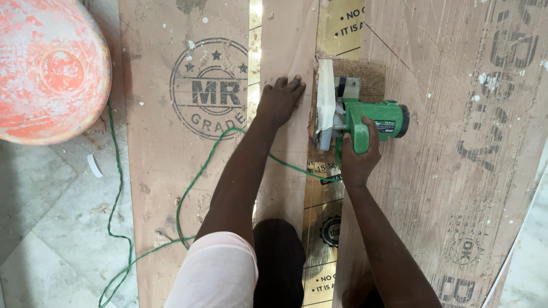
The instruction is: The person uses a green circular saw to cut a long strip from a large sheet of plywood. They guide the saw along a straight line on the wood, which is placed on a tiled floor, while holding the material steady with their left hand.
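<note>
Gripping the green saw (365, 122) by its handle, the right hand (358, 157) holds it on the plywood (456, 142) beside a gold strip (325, 228). Left hand (279, 102) presses flat, fingers spread, on a brown board (165, 159). A green cord (188, 194) loops across; an orange ball (48, 68) sits on the marble floor (51, 228).

orange-red paint-spattered ball (48, 68) well left of the hands, white scrap (94, 165) on grey marble floor (51, 228) lower left, pale floor strip (534, 245) far right
</note>
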